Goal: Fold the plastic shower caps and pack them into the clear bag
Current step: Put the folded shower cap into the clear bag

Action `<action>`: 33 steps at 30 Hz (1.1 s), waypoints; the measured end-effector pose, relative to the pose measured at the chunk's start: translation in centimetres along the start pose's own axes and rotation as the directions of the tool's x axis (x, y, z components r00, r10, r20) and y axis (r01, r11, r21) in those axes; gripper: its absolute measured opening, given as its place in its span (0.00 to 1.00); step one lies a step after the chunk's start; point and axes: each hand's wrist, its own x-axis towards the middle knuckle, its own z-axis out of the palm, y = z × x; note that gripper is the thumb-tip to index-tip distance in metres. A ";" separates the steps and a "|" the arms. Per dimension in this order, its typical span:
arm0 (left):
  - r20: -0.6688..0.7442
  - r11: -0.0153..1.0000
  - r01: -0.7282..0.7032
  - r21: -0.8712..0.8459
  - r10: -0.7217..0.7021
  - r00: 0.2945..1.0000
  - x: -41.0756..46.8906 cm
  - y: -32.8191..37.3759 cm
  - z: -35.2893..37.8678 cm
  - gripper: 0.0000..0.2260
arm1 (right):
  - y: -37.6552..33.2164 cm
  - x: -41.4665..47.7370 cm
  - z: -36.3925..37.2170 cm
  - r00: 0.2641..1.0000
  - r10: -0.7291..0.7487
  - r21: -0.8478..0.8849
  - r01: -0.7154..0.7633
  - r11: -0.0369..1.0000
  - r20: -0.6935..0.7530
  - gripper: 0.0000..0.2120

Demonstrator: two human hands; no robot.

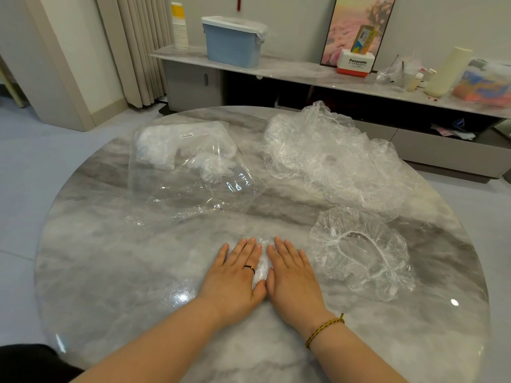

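- A folded shower cap (261, 268) lies on the round marble table (110, 258), pinned under both hands near the front edge.
- The left hand (235, 272) and right hand (293, 275) press flat, fingers spread, thumbs touching.
- A loose cap (362, 252) sits just right; a heap of caps (331, 156) lies beyond.
- The clear bag (190, 164), white label unreadable, holds folded caps.
- A white box (355, 63) on the shelf reads "Panasonic".

A round marble table (110, 244) is filling the lower frame. Along the top, a blue lidded bin (233, 44) and stacked paper cups (179, 29) are sitting on a shelf (290, 69), a Panasonic box (355, 63) standing further right.
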 end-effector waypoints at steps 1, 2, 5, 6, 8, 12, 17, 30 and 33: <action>0.004 1.000 0.001 0.004 -0.001 1.000 0.0 0.0 0.0 0.31 | 0.1 -0.1 -0.3 1.000 0.010 0.016 -0.010 1.000 0.025 0.27; -0.003 1.000 -0.005 0.012 0.005 1.000 0.0 0.0 0.1 0.34 | 0.0 -0.1 -0.7 0.999 -0.004 0.027 0.003 1.000 0.043 0.33; 0.014 1.000 -0.008 0.006 0.007 1.000 0.0 0.0 0.1 0.36 | 0.7 -0.3 -0.9 0.993 -0.085 0.152 0.072 0.986 0.085 0.47; 0.031 1.000 0.001 0.001 -0.001 1.000 0.0 0.0 -0.1 0.32 | 0.9 -0.6 -1.2 0.993 -0.093 0.214 0.077 0.974 0.066 0.44; 0.038 0.998 0.000 -0.062 0.002 0.999 -0.2 0.0 -0.6 0.28 | 1.3 -1.2 -1.6 0.999 -0.051 0.359 0.054 0.932 -0.019 0.32; -0.070 0.978 -0.057 -0.199 0.044 0.997 -0.4 -0.4 -1.0 0.41 | 2.8 -2.5 -1.2 0.927 -0.195 0.146 0.252 0.957 -0.321 0.16; -0.169 0.952 -0.137 -0.274 0.093 0.981 -1.8 -1.0 -1.9 0.45 | 1.9 -1.9 -1.3 0.869 -0.383 -0.132 0.360 0.924 -0.312 0.02; -0.209 0.738 -0.030 -0.674 -0.152 0.966 -4.1 -1.3 -4.6 0.10 | -0.6 -2.3 -6.6 0.997 -0.061 0.847 -0.001 0.531 0.040 0.12; -0.143 0.627 0.002 -0.779 -0.181 0.973 -4.7 -2.5 -6.2 0.10 | -1.5 -2.3 -7.8 0.967 -0.199 0.943 -0.087 0.321 0.157 0.11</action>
